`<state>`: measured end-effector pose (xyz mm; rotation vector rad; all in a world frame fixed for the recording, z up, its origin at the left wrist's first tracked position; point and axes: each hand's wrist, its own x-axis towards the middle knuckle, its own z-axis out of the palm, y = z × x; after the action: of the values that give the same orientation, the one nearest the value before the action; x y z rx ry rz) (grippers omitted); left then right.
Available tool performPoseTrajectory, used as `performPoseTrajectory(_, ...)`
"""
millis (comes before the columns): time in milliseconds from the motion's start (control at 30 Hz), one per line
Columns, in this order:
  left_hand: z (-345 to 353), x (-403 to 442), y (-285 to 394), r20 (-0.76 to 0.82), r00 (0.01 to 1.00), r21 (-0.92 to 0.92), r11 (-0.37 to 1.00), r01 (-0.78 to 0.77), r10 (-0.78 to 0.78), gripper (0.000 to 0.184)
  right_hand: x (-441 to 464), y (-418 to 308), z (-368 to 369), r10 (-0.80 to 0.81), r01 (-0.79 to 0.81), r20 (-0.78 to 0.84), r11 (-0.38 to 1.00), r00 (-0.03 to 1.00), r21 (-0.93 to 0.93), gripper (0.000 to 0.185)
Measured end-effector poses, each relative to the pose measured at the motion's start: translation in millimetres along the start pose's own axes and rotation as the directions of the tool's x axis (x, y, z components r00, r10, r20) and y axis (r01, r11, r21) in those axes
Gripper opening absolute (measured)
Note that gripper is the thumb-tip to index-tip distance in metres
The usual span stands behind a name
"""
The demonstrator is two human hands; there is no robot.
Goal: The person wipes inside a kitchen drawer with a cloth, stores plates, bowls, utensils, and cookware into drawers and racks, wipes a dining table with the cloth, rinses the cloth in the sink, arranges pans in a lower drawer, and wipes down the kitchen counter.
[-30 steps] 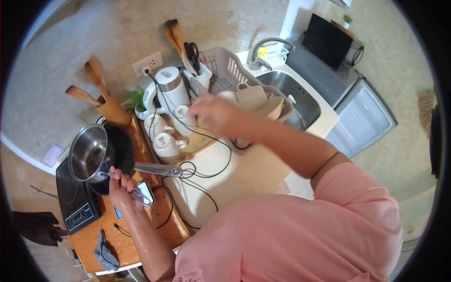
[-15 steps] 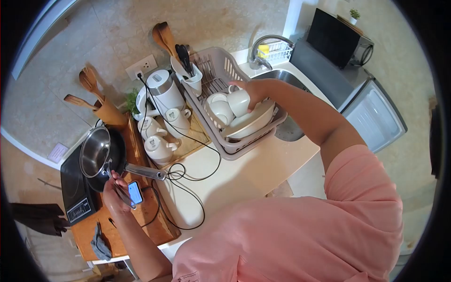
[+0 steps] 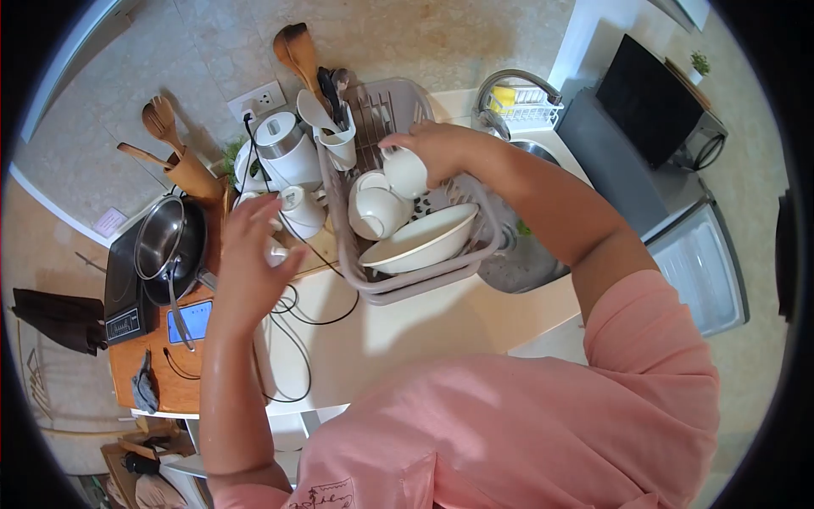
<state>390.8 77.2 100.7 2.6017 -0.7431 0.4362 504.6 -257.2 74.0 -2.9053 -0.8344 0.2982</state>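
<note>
My right hand grips a white mug above the dish rack. Under and beside that mug, other white mugs and a large white bowl rest in the rack. My left hand is raised with its fingers apart and holds nothing. Behind it, partly covered, white mugs stand on a wooden tray. A steel saucepan sits over a black frying pan, its handle reaching over a phone.
An induction cooker, a utensil holder and a white kettle line the left side. A black cord loops over the counter. The sink and faucet are at the right, near a microwave.
My left hand has let go of the saucepan handle and moved right, opening in front of the mugs on the tray. The mug in my right hand has been lifted and tilted.
</note>
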Motion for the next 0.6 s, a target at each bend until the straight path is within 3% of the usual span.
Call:
performPoseTrajectory(67, 31, 37, 17, 0.205, 0.977, 0.071, 0.995, -0.072, 0.056, 0.066, 11, 5, -9, 0.046, -0.049, -0.027, 0.991, 0.999, -0.121, 0.105)
performPoseTrajectory(100, 44, 52, 26, 0.203, 0.978, 0.077, 0.995, -0.067, 0.05, 0.066, 20, 11, -10, 0.051, -0.056, -0.029, 0.983, 0.998, -0.174, 0.102)
performPoseTrajectory(167, 68, 77, 39, 0.418, 0.905, 0.216, 0.976, -0.022, -0.072, 0.081, 39, 25, 1, 0.037, -0.056, -0.082, 0.968, 0.996, -0.246, 0.099)
performPoseTrajectory(200, 80, 82, 41, 0.416, 0.906, 0.223, 0.975, -0.02, -0.076, 0.081, 47, 30, 3, 0.025, -0.066, -0.132, 0.947, 0.991, -0.315, 0.095)
performPoseTrajectory(233, 91, 88, 43, 0.444, 0.892, 0.302, 0.952, -0.054, -0.09, 0.087, 49, 28, 3, 0.048, -0.078, -0.092, 0.934, 0.995, -0.35, 0.081)
performPoseTrajectory(333, 107, 100, 49, 0.485, 0.863, 0.411, 0.908, -0.078, -0.146, 0.097, 69, 37, 18, -0.004, -0.023, -0.073, 0.93, 0.997, -0.367, 0.067)
performPoseTrajectory(367, 110, 101, 52, 0.504, 0.846, 0.406, 0.912, -0.053, -0.175, 0.094, 79, 41, 26, -0.028, 0.003, -0.061, 0.928, 0.998, -0.372, 0.054)
performPoseTrajectory(433, 115, 102, 53, 0.525, 0.822, 0.411, 0.911, -0.02, -0.219, 0.091, 96, 47, 37, -0.066, 0.045, -0.042, 0.926, 0.997, -0.375, 0.049)
performPoseTrajectory(600, 122, 96, 49, 0.447, 0.885, 0.395, 0.917, -0.063, -0.132, 0.079, 86, 29, 20, -0.22, 0.193, 0.006, 0.841, 0.975, -0.506, 0.031)
